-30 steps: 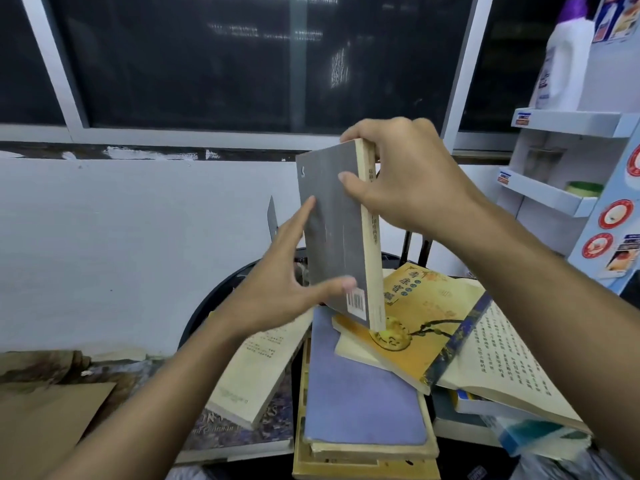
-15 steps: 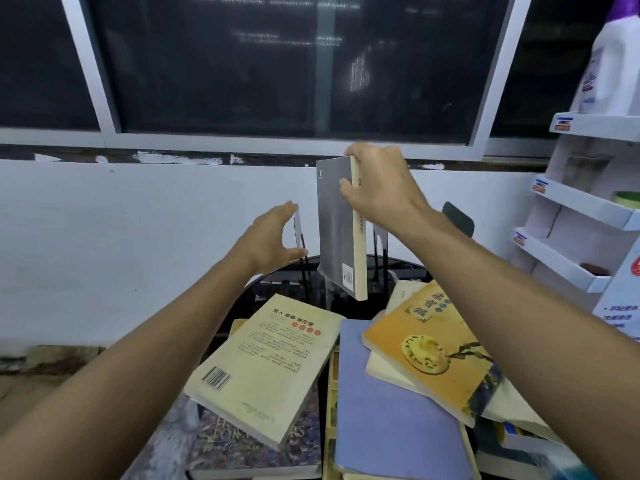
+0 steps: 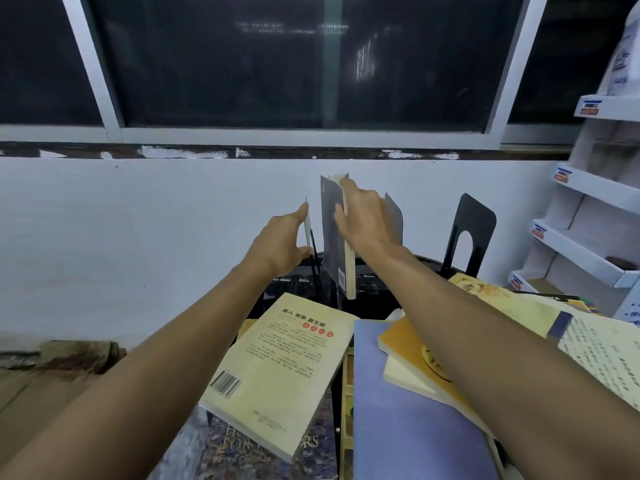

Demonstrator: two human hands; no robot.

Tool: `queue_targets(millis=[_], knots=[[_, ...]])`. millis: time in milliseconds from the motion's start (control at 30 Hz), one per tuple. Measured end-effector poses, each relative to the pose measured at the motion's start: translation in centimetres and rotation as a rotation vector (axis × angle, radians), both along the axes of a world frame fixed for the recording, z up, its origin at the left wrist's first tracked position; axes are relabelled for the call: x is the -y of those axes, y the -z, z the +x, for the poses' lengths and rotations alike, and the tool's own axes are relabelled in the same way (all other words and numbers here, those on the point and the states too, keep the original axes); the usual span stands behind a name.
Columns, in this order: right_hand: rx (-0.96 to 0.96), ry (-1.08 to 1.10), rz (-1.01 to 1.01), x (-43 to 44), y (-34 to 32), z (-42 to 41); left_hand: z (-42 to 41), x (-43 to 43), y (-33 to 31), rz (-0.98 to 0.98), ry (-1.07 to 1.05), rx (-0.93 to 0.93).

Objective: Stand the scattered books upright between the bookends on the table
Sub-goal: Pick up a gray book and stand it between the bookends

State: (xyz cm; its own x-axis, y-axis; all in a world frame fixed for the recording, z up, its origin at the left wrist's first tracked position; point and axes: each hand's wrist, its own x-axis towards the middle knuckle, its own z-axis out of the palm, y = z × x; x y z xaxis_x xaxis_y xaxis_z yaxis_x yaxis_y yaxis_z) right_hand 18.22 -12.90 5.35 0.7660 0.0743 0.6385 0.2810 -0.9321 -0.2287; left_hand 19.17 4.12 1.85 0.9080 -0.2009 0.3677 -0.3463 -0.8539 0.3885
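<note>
My right hand (image 3: 363,220) grips a grey-covered book (image 3: 331,237) by its page edge and holds it upright at the far side of the dark round table (image 3: 374,303). My left hand (image 3: 282,244) holds the thin left bookend (image 3: 307,223) just left of the book. A second bookend plate (image 3: 394,216) stands right behind my right hand. A black bookend (image 3: 472,233) stands further right. Scattered books lie flat near me: a cream one (image 3: 280,372), a blue one (image 3: 405,410), an orange one (image 3: 415,355).
A white wall and dark window are right behind the table. A white display shelf (image 3: 588,223) stands at the right. An open book (image 3: 602,351) lies at the right edge, and a dark-covered book (image 3: 263,448) lies under the cream one.
The grey book has moved away from me and down, from above the pile to the bookends at the table's far side. My left hand left the book and went to the left bookend.
</note>
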Motion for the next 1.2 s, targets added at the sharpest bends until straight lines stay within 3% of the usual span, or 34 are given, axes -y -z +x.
queue_targets(millis=[367, 567, 833, 1200], knots=[[-0.017, -0.206, 0.186, -0.8, 3.2, 1.2, 0.5, -0.1, 0.7, 0.005, 0.004, 0.059], [-0.085, -0.374, 0.174, -0.1, 3.4, 0.4, 0.3, -0.1, 0.7, -0.020, 0.055, 0.047], [-0.449, -0.495, 0.025, 2.7, 2.6, 0.4, -0.3, 0.2, 0.7, 0.020, 0.038, 0.016], [-0.467, -0.570, 0.065, 1.7, 2.9, 0.7, -1.0, 0.6, 1.0, -0.057, 0.040, 0.058]])
